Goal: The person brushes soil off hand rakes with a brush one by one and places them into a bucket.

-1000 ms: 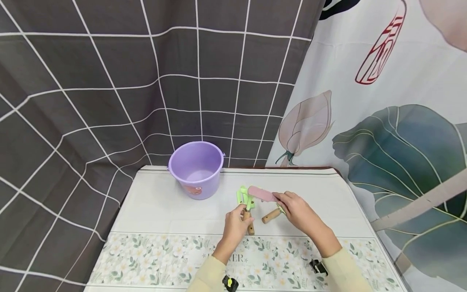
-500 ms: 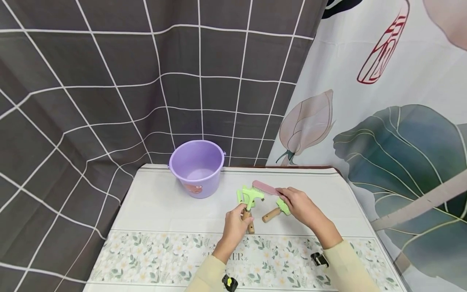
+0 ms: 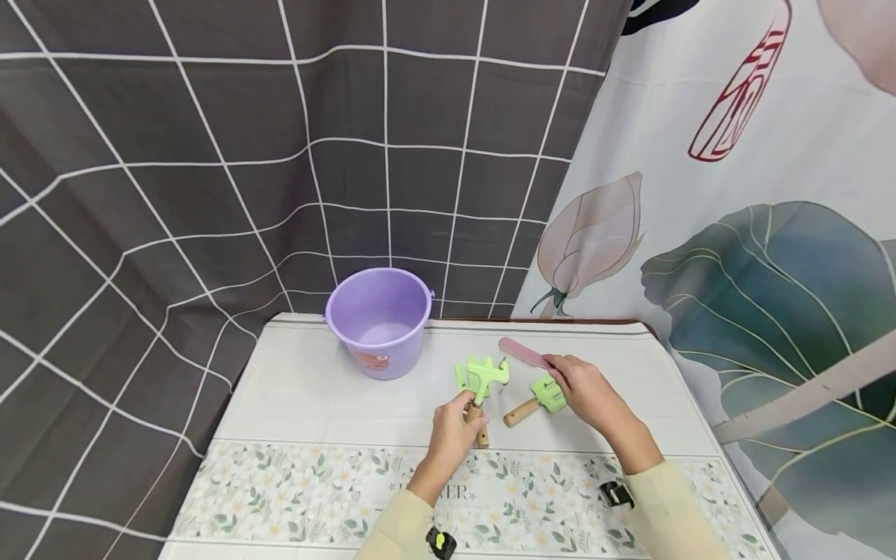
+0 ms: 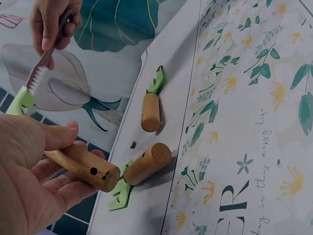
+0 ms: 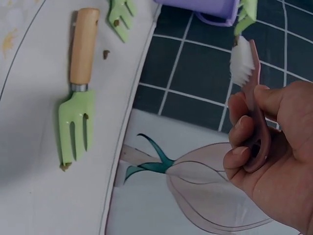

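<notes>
In the head view, my left hand (image 3: 451,432) holds a small green garden rake (image 3: 488,373) by its wooden handle (image 4: 80,166), raised above the table. My right hand (image 3: 586,393) grips a pink brush (image 3: 523,352); its white bristles (image 5: 242,63) are close to the rake's head in the right wrist view, where contact cannot be made out. Below the right hand lies a green hand fork (image 3: 549,394) with a wooden handle. Another green-headed tool (image 4: 121,198) lies under the left hand, partly hidden by the rake in the head view.
A purple bucket (image 3: 388,364) stands at the table's back left. Brown crumbs (image 5: 106,54) lie on the white cloth (image 3: 315,397), and brown bits cling to the fork's tines. A dark grid curtain (image 3: 350,179) hangs behind the table.
My right hand has moved the brush right and slightly back, off the rake's head. The left hand stays nearly in place with the rake, whose head is now uncovered.
</notes>
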`<state>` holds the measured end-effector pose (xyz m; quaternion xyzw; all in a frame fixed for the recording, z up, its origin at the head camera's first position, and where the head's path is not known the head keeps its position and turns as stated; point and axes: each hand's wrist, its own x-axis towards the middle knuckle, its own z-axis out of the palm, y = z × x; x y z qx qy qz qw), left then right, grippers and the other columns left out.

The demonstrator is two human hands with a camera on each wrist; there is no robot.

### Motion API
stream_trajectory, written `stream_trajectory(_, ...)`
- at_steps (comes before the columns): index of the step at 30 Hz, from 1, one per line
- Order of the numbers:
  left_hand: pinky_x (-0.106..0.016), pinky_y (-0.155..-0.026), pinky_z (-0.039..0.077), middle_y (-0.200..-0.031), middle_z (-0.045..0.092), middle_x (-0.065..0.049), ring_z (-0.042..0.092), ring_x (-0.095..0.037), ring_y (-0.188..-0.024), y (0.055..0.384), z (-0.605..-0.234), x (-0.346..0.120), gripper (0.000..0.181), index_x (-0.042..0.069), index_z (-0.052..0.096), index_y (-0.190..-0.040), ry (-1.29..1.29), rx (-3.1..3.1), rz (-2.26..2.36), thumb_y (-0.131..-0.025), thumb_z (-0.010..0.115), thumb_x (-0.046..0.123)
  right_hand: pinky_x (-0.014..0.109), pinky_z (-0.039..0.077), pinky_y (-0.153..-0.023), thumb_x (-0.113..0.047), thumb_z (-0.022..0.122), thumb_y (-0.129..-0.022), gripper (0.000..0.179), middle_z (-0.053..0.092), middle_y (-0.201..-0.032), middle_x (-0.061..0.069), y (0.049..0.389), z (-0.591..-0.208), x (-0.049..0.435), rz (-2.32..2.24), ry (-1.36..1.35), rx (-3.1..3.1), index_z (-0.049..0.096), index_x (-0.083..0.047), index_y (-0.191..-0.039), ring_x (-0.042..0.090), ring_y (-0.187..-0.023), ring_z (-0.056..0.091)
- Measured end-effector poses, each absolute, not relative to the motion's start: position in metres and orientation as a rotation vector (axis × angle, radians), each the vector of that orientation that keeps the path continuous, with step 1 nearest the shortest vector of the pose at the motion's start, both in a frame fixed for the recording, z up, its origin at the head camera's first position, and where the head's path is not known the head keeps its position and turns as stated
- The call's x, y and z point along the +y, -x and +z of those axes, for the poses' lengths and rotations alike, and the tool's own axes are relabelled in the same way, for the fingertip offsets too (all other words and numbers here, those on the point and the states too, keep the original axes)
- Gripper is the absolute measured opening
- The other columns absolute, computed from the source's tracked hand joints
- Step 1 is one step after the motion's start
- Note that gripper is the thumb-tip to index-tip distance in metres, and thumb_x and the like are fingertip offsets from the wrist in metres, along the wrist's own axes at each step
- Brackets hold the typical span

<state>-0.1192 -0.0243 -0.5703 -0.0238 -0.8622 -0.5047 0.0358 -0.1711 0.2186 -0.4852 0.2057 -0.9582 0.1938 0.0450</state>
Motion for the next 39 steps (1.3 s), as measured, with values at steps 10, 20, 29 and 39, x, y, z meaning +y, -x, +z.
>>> stream_trajectory(10,-0.024,-0.071,0.062,-0.099,0.074,-0.011,0.073,-0.022,-0.089,0.118,-0.571,-0.026,0.031,0.007,0.07,-0.117,0.081,-2.64,-1.59,-0.087,0.08,0.003,0.038,0.056,-0.072,-0.008,0.063,-0.102,0.028,0.072,-0.105,0.01,0.158,-0.467,0.218,0.558,-0.723,-2.9,0.068,-0.001,-0.129,0.018,-0.086,0.066)
stream_trajectory(20,-0.027,-0.073,0.063,-0.102,0.074,-0.012,0.073,-0.024,-0.092,0.118,-0.576,-0.025,0.032,0.007,0.071,-0.117,0.057,-2.637,-1.585,-0.087,0.08,0.003,0.025,0.04,-0.059,-0.006,0.068,-0.098,0.024,0.059,-0.077,-0.002,0.16,-0.458,0.219,0.455,-0.85,-2.882,0.073,0.0,-0.12,0.008,-0.066,0.043)
stream_trajectory(29,-0.025,-0.071,0.063,-0.102,0.075,-0.012,0.074,-0.025,-0.091,0.116,-0.573,-0.02,0.03,0.009,0.071,-0.112,0.058,-2.649,-1.549,-0.085,0.082,0.002,0.032,0.045,-0.057,-0.009,0.069,-0.098,0.022,0.061,-0.079,0.003,0.168,-0.459,0.218,0.299,-0.787,-2.876,0.074,-0.002,-0.119,0.014,-0.065,0.05)
stream_trajectory(39,-0.025,-0.071,0.063,-0.102,0.075,-0.011,0.074,-0.024,-0.091,0.116,-0.57,-0.019,0.032,0.01,0.071,-0.113,0.038,-2.651,-1.554,-0.084,0.082,0.001,0.031,0.046,-0.063,-0.009,0.063,-0.102,0.027,0.064,-0.085,0.001,0.165,-0.451,0.223,0.435,-0.778,-2.934,0.07,-0.002,-0.127,0.01,-0.07,0.049)
